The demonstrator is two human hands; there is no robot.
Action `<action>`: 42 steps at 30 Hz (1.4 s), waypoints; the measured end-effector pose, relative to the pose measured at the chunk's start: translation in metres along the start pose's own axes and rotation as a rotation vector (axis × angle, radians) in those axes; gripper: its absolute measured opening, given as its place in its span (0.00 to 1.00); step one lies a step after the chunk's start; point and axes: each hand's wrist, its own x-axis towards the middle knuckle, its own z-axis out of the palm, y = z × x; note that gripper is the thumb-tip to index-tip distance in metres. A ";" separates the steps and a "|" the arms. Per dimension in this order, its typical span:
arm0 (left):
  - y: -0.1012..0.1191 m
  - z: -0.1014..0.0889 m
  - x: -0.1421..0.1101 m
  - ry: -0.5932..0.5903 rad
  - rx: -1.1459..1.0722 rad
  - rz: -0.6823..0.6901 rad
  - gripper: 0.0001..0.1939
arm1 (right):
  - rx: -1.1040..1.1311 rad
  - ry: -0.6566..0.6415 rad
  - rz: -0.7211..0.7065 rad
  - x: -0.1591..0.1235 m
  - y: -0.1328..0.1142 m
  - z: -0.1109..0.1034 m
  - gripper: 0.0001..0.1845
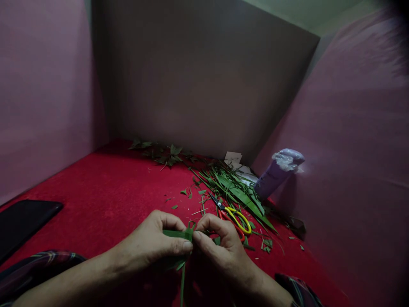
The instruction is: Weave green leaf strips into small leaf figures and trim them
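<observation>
Low in the middle of the view, my left hand [159, 236] is closed on a folded green leaf strip [177, 234], thumb on top. A small loop stands up from the fold, and a thin strip hangs down below it. My right hand [220, 243] pinches at the right side of this fold with thumb and forefinger, its fingertips almost touching the left thumb. Just beyond the right hand lie scissors [234, 215] with one yellow and one red handle, their blades pointing away to the left. Leaf scraps [267, 244] are scattered around them.
A pile of long green leaves [236, 189] lies beyond the scissors, beside a leaning purple container [277, 172] topped with clear plastic. Leafy sprigs [169, 155] and a white card [233, 157] are at the back. A black flat object [28, 224] rests at left on the red cloth [105, 187].
</observation>
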 end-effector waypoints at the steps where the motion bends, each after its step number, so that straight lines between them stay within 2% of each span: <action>1: 0.001 0.000 0.000 -0.003 0.004 0.001 0.13 | -0.001 -0.004 0.000 0.000 0.000 0.000 0.10; 8: 0.007 0.004 -0.002 0.019 -0.005 -0.017 0.12 | 0.023 -0.041 -0.022 0.000 0.003 -0.002 0.13; 13: 0.006 0.004 -0.003 0.012 0.021 -0.020 0.12 | 0.185 -0.059 0.006 0.001 0.010 -0.003 0.17; 16: 0.005 0.003 -0.002 0.040 0.075 0.050 0.09 | 0.272 -0.097 0.064 0.003 0.014 -0.005 0.19; 19: 0.004 0.002 -0.001 0.113 0.280 0.210 0.05 | 0.234 -0.152 0.092 0.007 0.016 -0.006 0.23; 21: 0.003 0.002 -0.002 0.136 0.382 0.271 0.06 | 0.245 -0.217 0.130 0.008 0.016 -0.006 0.24; 24: 0.001 0.001 -0.003 0.123 0.410 0.263 0.08 | 0.348 -0.286 0.231 0.009 0.012 -0.007 0.22; 28: -0.001 0.000 -0.004 0.109 0.408 0.267 0.06 | 0.389 -0.288 0.294 0.008 0.006 -0.010 0.19; 31: 0.001 0.000 -0.004 0.083 0.333 0.201 0.05 | 0.229 -0.252 0.159 0.007 0.002 -0.014 0.14; 35: 0.006 0.001 -0.003 0.037 0.172 -0.017 0.04 | -0.155 -0.143 -0.252 0.006 -0.001 -0.018 0.07; 39: 0.009 0.000 -0.002 0.022 0.165 -0.070 0.04 | -0.370 -0.026 -0.567 0.007 -0.002 -0.017 0.07; 42: 0.010 -0.001 -0.002 -0.016 0.174 -0.090 0.08 | -0.444 0.052 -0.698 0.007 -0.002 -0.015 0.08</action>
